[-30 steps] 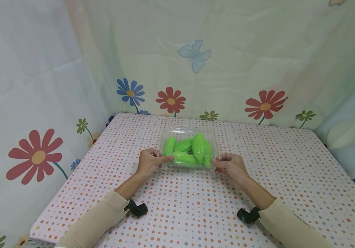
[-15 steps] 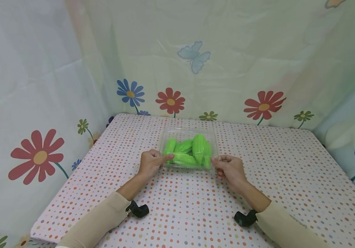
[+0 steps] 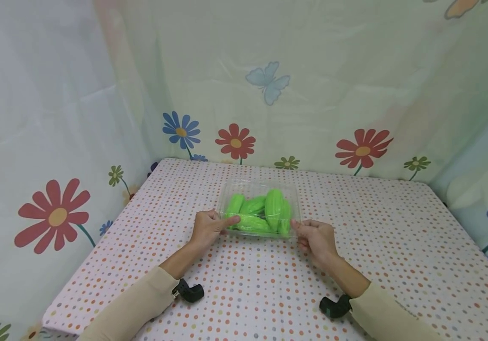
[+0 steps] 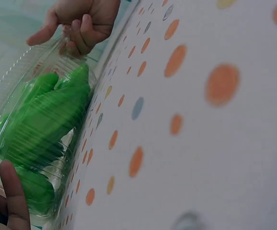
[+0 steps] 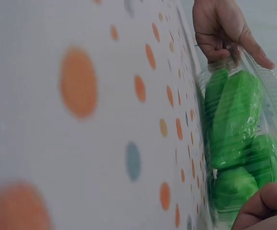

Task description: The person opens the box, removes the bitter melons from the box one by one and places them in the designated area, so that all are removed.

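A clear plastic box (image 3: 295, 195) with a lid sits on the dotted tabletop, in the middle of the head view. Several bright green, ridged, vegetable-like pieces (image 3: 274, 208) lie inside, some across others. My left hand (image 3: 207, 230) grips the box's near left corner, its thumb lying over the lid edge. At the near right corner, my right hand (image 3: 318, 239) pinches the rim between thumb and curled fingers. Through the box wall in the left wrist view, the green pieces (image 4: 42, 124) show close by. The right wrist view has the left hand (image 5: 225, 28) at the box's far end.
A white cloth with coloured dots covers the table (image 3: 397, 246). Behind and beside it hangs a pale curtain (image 3: 312, 85) printed with flowers and a butterfly. Small black cameras (image 3: 188, 291) are worn at both sleeves, low over the table.
The head view has tilted slightly, so everything sits a little lower in it. The right forearm has shifted a little inward. Both hands keep hold of the box, which stays about where it was.
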Action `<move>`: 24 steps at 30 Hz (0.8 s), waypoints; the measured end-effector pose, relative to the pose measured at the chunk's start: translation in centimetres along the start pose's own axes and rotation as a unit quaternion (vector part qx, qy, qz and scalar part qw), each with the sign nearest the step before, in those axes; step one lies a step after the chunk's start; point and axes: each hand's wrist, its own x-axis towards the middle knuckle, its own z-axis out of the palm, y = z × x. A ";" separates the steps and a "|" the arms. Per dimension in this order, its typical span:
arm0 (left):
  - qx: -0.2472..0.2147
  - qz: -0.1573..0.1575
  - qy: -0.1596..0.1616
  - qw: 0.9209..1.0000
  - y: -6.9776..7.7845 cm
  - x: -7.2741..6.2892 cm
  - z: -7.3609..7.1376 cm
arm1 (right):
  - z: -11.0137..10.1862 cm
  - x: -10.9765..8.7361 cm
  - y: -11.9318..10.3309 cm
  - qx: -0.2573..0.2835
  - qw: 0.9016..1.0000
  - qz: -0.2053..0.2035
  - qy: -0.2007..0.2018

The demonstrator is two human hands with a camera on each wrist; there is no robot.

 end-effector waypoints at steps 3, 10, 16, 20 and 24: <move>-0.003 -0.009 0.003 1.000 0.1 -0.1 0.1 | 0.2 -0.1 0.1 0.024 1.000 0.009 0.012; 0.006 -0.005 -0.010 1.000 0.1 -0.1 0.2 | 0.9 -0.6 0.4 0.074 0.997 0.025 0.009; -0.016 -0.015 -0.025 0.999 0.0 -0.1 -0.1 | 1.0 -0.8 0.6 0.073 0.997 0.020 0.010; -0.037 0.003 -0.048 0.998 0.0 0.0 -0.4 | 0.8 -0.9 0.6 0.051 0.998 0.019 0.007; -0.015 0.010 -0.064 0.998 0.4 -0.2 -1.1 | 0.6 -1.3 0.3 0.006 1.000 0.009 0.013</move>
